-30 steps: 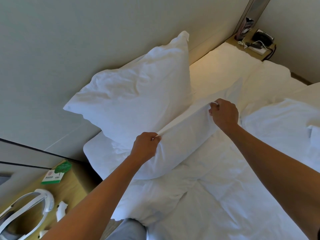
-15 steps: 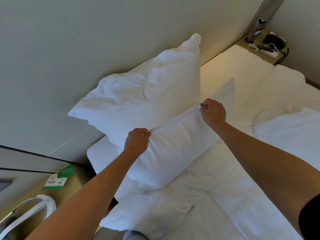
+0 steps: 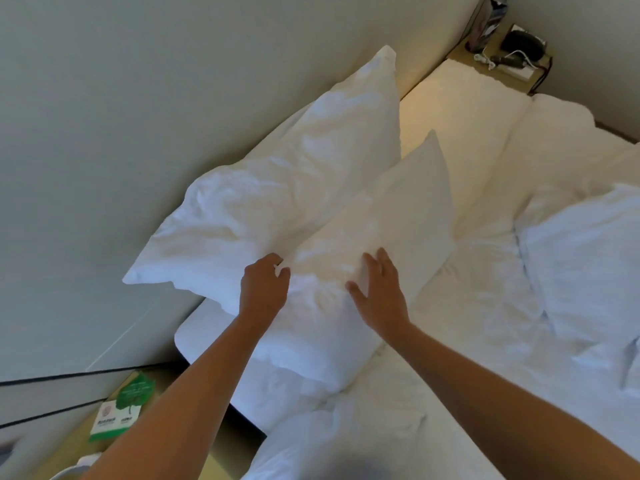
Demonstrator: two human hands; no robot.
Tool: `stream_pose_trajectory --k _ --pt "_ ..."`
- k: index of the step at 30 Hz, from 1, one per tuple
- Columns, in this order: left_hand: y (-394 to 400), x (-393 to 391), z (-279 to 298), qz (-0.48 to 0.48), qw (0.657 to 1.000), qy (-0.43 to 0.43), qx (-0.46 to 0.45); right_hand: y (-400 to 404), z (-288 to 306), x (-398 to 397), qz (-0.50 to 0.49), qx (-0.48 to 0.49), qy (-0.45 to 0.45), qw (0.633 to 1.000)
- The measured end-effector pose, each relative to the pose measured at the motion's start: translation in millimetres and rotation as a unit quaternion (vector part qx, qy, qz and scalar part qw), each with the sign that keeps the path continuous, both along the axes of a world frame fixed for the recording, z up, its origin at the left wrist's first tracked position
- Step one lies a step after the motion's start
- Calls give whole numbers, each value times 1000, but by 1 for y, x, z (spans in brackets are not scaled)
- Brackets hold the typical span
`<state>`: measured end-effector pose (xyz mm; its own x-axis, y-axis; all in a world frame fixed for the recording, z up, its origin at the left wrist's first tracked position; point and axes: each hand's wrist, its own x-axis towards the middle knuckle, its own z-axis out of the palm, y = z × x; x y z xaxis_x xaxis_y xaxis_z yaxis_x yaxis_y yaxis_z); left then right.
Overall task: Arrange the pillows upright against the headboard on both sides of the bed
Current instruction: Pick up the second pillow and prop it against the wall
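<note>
Two white pillows sit at centre frame on the bed point(image 3: 460, 393). The back pillow point(image 3: 277, 188) stands upright, leaning on the headboard point(image 3: 138, 133) that fills the upper left of the frame. The front pillow point(image 3: 374, 244) leans against the back pillow, tilted, one corner pointing up toward centre top, its lower end resting on the mattress edge at lower centre.

The left hand point(image 3: 265, 289), centre frame, has fingers curled, pinching the front pillow's fabric at its upper left edge, right where the two pillows meet. The right hand point(image 3: 379, 292), just right of it, is released: fingers spread and straight, lying flat on or just over the pillow face; contact is likely but can't be told for sure. Both forearms enter from the bottom edge.

A third pillow point(image 3: 581, 258) lies flat at the right edge, well apart from the two. A rumpled duvet point(image 3: 329, 441) is at bottom centre.

In the lower left corner is a wooden nightstand point(image 3: 76, 445) with a green-and-white card point(image 3: 121, 410). In the upper right corner is another bedside table point(image 3: 498, 76) with a black phone point(image 3: 523, 41) and a white cable point(image 3: 485, 60); details are blurry.
</note>
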<state>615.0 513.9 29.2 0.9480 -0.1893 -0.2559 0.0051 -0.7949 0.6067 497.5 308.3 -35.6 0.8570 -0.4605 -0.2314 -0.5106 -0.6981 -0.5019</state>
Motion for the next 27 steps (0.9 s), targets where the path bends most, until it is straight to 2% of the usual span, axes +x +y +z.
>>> stream_pose_trajectory --k 4,8,10,13,17,22,24,27 --pt "9 -4 7 -62 994 -73 47 38 -11 -16 -115 61 32 991" --pt "17 -21 12 -155 975 -141 76 49 -15 -5 -125 98 54 986" --pt "21 -34 7 -238 959 -131 82 46 -13 1 -115 104 79 985" --pt "27 -49 -8 -333 927 -60 161 34 -5 4 -89 101 110 985" --pt "32 -59 -19 -327 924 0 197 21 14 -13 -33 93 128 987" --pt "25 -80 -8 -327 917 -7 226 7 51 -76 -29 92 135 986" --pt "16 -96 2 -333 919 -14 211 0 66 -116 -48 92 140 985" --pt "-6 -135 21 -332 934 14 133 -9 91 -194 -104 107 136 979"
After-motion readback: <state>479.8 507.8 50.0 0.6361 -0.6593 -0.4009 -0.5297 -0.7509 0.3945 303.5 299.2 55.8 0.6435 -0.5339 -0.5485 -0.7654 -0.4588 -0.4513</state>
